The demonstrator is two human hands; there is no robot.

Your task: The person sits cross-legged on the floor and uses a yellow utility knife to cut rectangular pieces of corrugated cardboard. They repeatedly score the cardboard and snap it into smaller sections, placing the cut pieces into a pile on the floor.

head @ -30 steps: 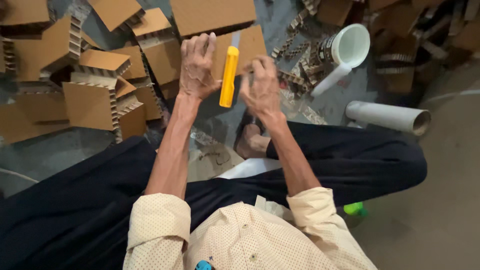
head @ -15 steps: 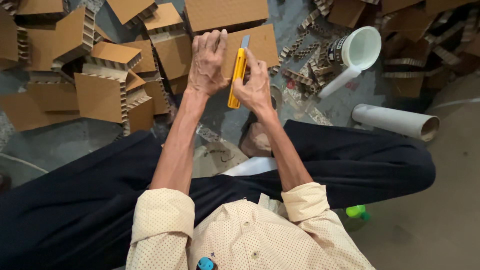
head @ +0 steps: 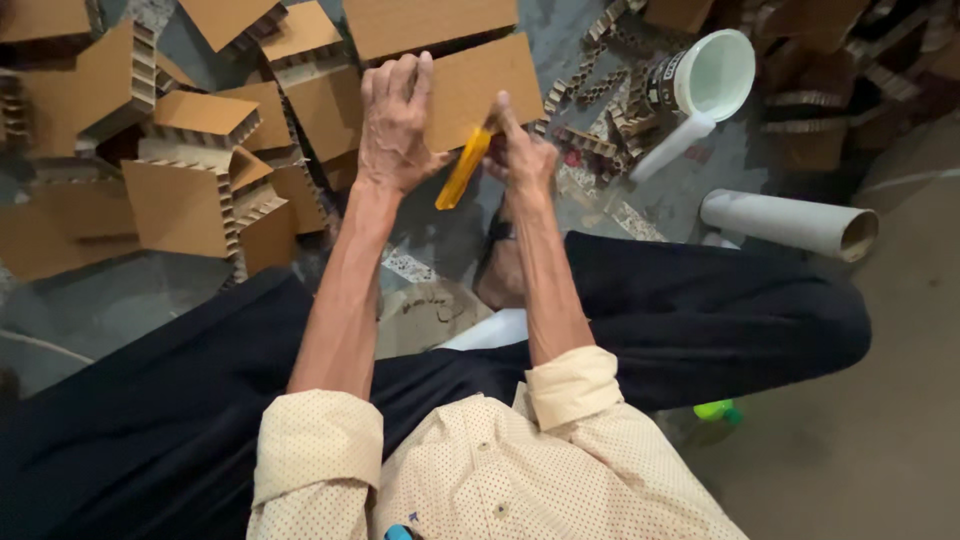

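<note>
A seated person's right hand [head: 520, 155] pinches a yellow utility knife [head: 463, 168] held slantwise, while the left hand [head: 395, 125] — fingers spread flat — rests against it, above honeycomb cardboard pieces [head: 180, 200]; farther off, a white bucket [head: 712, 75].

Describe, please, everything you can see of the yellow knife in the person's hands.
The knife is a slim yellow utility cutter, plastic by its look. It slants from lower left to upper right above the floor, between both hands. The right hand grips its upper end, hiding any blade; the left hand touches its side, fingers spread. The lower end juts free.
</note>
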